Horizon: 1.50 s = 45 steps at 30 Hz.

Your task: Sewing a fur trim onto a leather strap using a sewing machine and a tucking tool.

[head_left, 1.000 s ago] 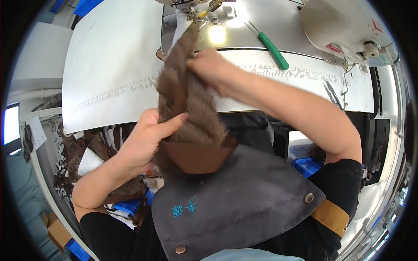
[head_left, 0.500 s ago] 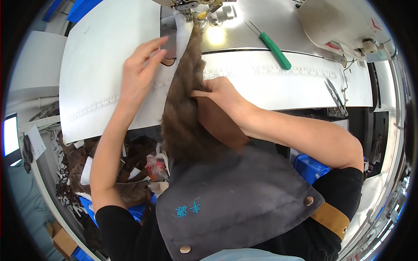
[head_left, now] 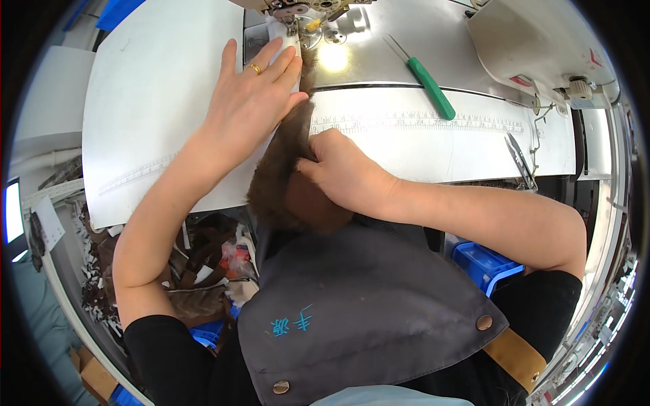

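A strip of brown fur (head_left: 274, 183) with a smooth brown backing runs from my lap up to the sewing machine (head_left: 305, 10). My left hand (head_left: 254, 101) lies with fingers stretched out over the fur and a white strip (head_left: 276, 28) just in front of the presser foot. A ring shows on one of its fingers. My right hand (head_left: 342, 169) is closed on the fur's right edge, thumb on top, where the backing (head_left: 315, 203) folds over. The fur's upper end lies beside the white strip at the needle area, partly under my left hand.
A green-handled awl (head_left: 433, 91) lies on the right of the machine bed, with metal tweezers (head_left: 520, 161) near the table's right edge. A printed ruler scale (head_left: 406, 124) crosses the white tabletop (head_left: 156, 88). Scraps (head_left: 203, 260) fill the lower left; a blue bin (head_left: 484, 264) stands lower right.
My left hand has come down from beside the fur onto it, near the presser foot. My right hand has shifted slightly down along the fur's edge and keeps its grip.
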Motion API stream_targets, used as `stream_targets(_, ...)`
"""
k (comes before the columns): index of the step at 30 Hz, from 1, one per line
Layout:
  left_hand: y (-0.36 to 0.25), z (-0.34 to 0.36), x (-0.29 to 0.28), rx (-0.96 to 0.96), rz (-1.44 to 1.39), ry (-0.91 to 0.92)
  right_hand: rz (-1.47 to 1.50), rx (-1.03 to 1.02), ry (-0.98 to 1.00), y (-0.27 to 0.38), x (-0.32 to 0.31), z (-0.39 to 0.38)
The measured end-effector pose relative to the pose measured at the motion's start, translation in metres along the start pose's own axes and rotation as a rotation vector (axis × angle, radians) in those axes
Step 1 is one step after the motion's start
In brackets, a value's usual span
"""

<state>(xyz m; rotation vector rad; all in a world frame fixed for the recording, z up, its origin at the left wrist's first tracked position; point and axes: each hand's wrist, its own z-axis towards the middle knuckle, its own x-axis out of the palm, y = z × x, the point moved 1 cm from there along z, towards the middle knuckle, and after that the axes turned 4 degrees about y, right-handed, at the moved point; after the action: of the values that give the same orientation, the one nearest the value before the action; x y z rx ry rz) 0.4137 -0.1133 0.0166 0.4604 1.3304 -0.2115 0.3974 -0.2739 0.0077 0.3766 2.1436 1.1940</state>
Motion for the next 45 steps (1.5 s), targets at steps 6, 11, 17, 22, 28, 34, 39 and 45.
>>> stream_targets(6,-0.006,-0.01,0.021,-0.04,-0.091,-0.093,-0.082,-0.16,0.054,-0.004,-0.014,-0.003)
stream_targets(11,-0.008,-0.028,0.021,-0.116,-0.206,-0.138,-0.864,-0.446,-0.845,-0.042,-0.084,-0.024)
stream_targets(17,-0.009,-0.027,0.024,-0.143,-0.271,-0.135,-0.567,-0.115,-0.648,-0.051,-0.081,-0.04)
stream_targets(22,-0.011,-0.025,0.023,-0.165,-0.309,-0.109,-0.369,-0.435,-0.629,-0.015,-0.011,-0.006)
stream_targets(28,-0.011,-0.028,0.024,-0.175,-0.316,-0.096,-0.51,-0.364,-0.621,-0.009,-0.001,0.005)
stream_targets(34,-0.01,-0.026,0.026,-0.179,-0.329,-0.101,-0.36,-0.22,-0.54,-0.006,-0.007,0.01)
stream_targets(39,-0.01,-0.027,0.026,-0.184,-0.346,-0.09,-0.285,-0.282,-0.496,-0.011,-0.013,0.01)
stream_targets(45,-0.009,-0.026,0.025,-0.177,-0.387,-0.101,-0.383,-0.435,-0.339,-0.019,-0.03,0.003)
